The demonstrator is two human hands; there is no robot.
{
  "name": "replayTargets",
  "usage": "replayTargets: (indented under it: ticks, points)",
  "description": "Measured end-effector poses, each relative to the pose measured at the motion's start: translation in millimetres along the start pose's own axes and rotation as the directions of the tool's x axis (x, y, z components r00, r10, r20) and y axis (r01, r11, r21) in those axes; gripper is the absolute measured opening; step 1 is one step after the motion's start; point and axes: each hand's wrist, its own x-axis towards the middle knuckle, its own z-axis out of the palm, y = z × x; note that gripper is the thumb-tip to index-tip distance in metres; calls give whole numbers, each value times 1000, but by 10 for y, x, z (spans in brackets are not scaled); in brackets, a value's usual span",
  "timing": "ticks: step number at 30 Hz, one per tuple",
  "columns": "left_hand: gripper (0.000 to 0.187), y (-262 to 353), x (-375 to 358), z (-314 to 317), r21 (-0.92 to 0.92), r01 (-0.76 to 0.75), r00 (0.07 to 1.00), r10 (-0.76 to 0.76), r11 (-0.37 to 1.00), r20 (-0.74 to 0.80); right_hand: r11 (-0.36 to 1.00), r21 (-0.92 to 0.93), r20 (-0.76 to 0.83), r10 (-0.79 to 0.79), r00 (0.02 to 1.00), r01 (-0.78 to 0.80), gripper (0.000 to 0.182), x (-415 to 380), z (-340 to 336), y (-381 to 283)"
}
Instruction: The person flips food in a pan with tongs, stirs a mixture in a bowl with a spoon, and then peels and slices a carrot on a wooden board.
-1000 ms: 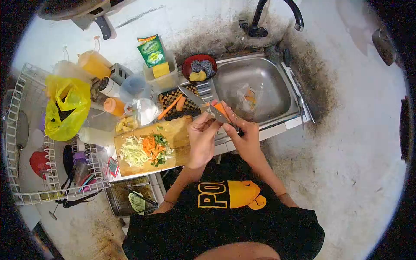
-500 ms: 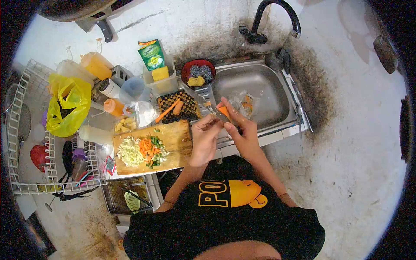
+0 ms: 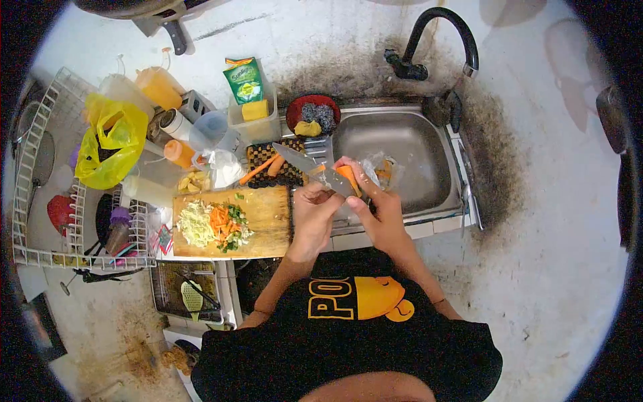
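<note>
A knife (image 3: 299,159) points up and left, its blade crossing between my hands. My right hand (image 3: 383,213) closes round the knife's base; its handle is hidden. An orange carrot piece (image 3: 348,178) lies against that hand's index finger, beside the blade. My left hand (image 3: 313,218) is closed, fingertips pinched under the blade near my right thumb; what they hold is hidden. To the left, a wooden cutting board (image 3: 269,224) bears shredded cabbage (image 3: 196,224), carrot strips (image 3: 220,218) and chopped greens (image 3: 236,228). A whole carrot (image 3: 257,170) rests on a dark woven mat (image 3: 292,175).
Behind my hands is a steel sink (image 3: 402,144) with a plastic bag (image 3: 383,171) in it, below a black faucet (image 3: 439,17). A red bowl (image 3: 315,100), plastic tub (image 3: 261,130) and bottles stand along the wall. A yellow bag (image 3: 110,164) hangs over a white dish rack (image 3: 80,258).
The view has shifted slightly, so the counter and sink sit differently in it. The knife blade shows more fully, angled up and left. Both hands remain close together.
</note>
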Motion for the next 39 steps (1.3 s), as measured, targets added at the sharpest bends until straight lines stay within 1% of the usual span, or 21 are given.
replayTargets:
  ticks: [2, 6, 8, 9, 10, 13, 15, 18, 20, 22, 24, 26, 27, 28, 29, 31, 32, 34, 36, 38, 39]
  points:
    - [31, -40, -17, 51, -9, -12, 999, 12, 1000, -49, 995, 97, -40, -20, 999, 24, 52, 34, 4, 48]
    - [28, -112, 10, 55, 41, -63, 994, 66, 997, -87, 992, 128, -5, 11, 1000, -10, 48, 110, 14, 135]
    - [24, -150, 17, 15, 59, -78, 990, 84, 995, -114, 986, 102, -81, -126, 989, 134, 45, 183, 65, 207]
    - [23, -162, 21, -4, 76, -106, 988, 114, 991, -101, 984, 110, -68, -137, 988, 144, 45, 192, 69, 205]
    - [23, -168, 24, -15, 92, -134, 986, 142, 987, -88, 990, 125, -47, -66, 997, 71, 43, 188, 72, 198]
    - [25, -227, 25, -37, 35, -127, 970, 131, 991, -205, 989, 147, -17, 24, 1000, -21, 39, 203, 149, 279]
    - [26, -291, 32, -126, 20, -124, 957, 125, 992, -262, 986, 160, -7, 42, 999, -40, 37, 220, 234, 346]
    - [21, -340, 38, -233, 86, -140, 952, 158, 986, -262, 981, 192, -32, 43, 999, -36, 36, 258, 317, 385]
    - [24, -306, 19, -241, 457, 1, 965, 120, 890, -234, 1000, -4, -33, 23, 999, -23, 39, 263, 339, 391]
    - [29, -273, -6, -115, 469, -31, 965, 149, 883, -217, 1000, -7, 16, 19, 1000, -19, 41, 270, 356, 338]
    - [28, -247, -12, -108, 504, -133, 937, 274, 853, -216, 1000, -14, 54, 18, 998, -17, 42, 280, 353, 258]
    - [29, -206, -47, -271, 459, -40, 963, 157, 887, -221, 996, 54, 202, 62, 977, -74, 39, 260, 351, 179]
    - [30, -182, -76, -342, 561, -38, 973, 158, 827, -167, 996, 53, 197, 66, 978, -77, 39, 251, 366, 173]
    - [31, -166, -94, -384, 655, -42, 982, 151, 755, -111, 998, 42, 182, 30, 983, -38, 41, 244, 382, 173]
    - [31, -177, -103, -384, 654, -41, 984, 145, 756, -105, 999, 34, 171, 17, 985, -23, 42, 226, 402, 161]
    - [31, -205, -112, -371, 630, -171, 958, 277, 758, -73, 1000, 23, 124, -5, 992, 3, 43, 184, 448, 129]
    - [31, -176, -116, -381, 627, -170, 961, 268, 760, -63, 1000, 19, 88, -15, 996, 14, 43, 161, 476, 106]
    - [32, -76, -124, -364, 692, -254, 950, 310, 676, 45, 1000, 25, 45, 11, 999, -12, 42, 128, 544, 44]
    - [32, 42, -132, -334, 722, -276, 950, 295, 634, 105, 999, 32, -1, 37, 999, -37, 40, 87, 624, -17]
    - [32, 125, -135, -342, 748, -307, 945, 280, 588, 167, 1000, 9, -159, 30, 987, -29, 36, 61, 709, -62]
    - [32, 151, -157, -357, 764, -289, 953, 250, 576, 172, 999, 4, -173, 37, 984, -36, 36, 48, 744, -68]
